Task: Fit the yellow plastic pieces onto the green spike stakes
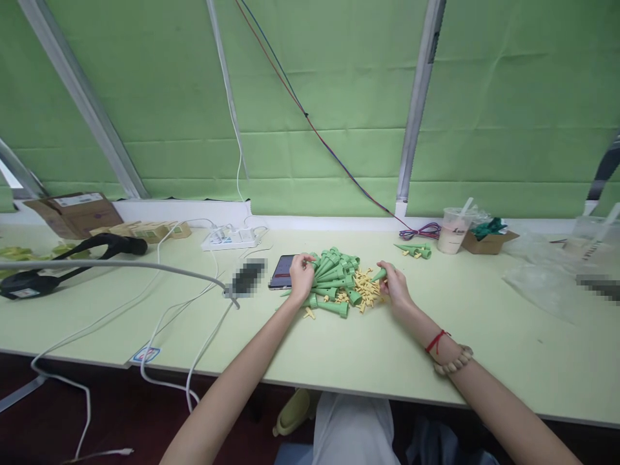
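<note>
A heap of green plastic cone-shaped watering spikes (334, 274) lies on the table in front of me. Small yellow T-shaped valve pieces (367, 289) are piled against its right side. My right hand (396, 287) grips one green spike (379, 275) between thumb and fingers, beside the yellow pieces. At the heap's left edge, my left hand (302, 276) is closed, fingertips pinched together against the green spikes. Whatever it holds is hidden by the fingers. A phone (281, 272) lies just left of that hand.
Further right are a few spikes (415, 250), a drink cup (451, 231), a small cardboard box (487, 241) and clear plastic bags (542, 278). Leftward, a power strip (230, 239), white cables (162, 316), a black-handled device (104, 248) and a carton (77, 216) occupy the table (339, 361).
</note>
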Motion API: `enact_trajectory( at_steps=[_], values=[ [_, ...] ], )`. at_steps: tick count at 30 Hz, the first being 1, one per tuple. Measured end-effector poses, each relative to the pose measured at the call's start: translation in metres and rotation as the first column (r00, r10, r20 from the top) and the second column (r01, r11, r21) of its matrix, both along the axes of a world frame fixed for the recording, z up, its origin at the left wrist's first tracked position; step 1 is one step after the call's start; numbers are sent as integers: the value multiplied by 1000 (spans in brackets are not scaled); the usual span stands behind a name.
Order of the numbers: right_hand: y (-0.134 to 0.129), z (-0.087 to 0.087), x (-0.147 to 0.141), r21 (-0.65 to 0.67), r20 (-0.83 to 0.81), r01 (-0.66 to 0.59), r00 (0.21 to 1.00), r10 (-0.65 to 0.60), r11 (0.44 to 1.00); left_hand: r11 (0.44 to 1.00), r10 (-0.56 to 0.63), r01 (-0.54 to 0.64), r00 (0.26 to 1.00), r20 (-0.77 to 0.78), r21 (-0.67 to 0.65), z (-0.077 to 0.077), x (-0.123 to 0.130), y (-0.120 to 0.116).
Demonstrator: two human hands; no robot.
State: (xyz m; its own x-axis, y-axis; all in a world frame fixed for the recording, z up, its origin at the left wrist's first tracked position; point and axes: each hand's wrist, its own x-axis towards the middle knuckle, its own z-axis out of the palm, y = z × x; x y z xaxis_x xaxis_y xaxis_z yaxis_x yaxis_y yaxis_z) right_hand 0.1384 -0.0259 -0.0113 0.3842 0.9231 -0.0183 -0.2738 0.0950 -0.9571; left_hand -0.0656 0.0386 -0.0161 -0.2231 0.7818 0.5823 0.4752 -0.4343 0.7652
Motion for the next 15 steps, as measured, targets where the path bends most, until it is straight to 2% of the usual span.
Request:
enact_trajectory(
  at_steps=[2,9,13,15],
  values=[
    [0,0,0,-10,-8,-2,1000,2,1000,1000,11,-10,998,65,-11,-1,-3,3],
    [1,-1,0,-24,38,-38,999,39,999,998,-60,61,985,164,2,-2,-7,8],
    [2,-1,0,-30,39,-40,998,41,999,985,-150,172,921,360,-31,2,-8,12],
    [3,-1,0,-26,40,-39,998,40,999,980,-162,196,901,401,-44,3,-8,12]
  ],
)
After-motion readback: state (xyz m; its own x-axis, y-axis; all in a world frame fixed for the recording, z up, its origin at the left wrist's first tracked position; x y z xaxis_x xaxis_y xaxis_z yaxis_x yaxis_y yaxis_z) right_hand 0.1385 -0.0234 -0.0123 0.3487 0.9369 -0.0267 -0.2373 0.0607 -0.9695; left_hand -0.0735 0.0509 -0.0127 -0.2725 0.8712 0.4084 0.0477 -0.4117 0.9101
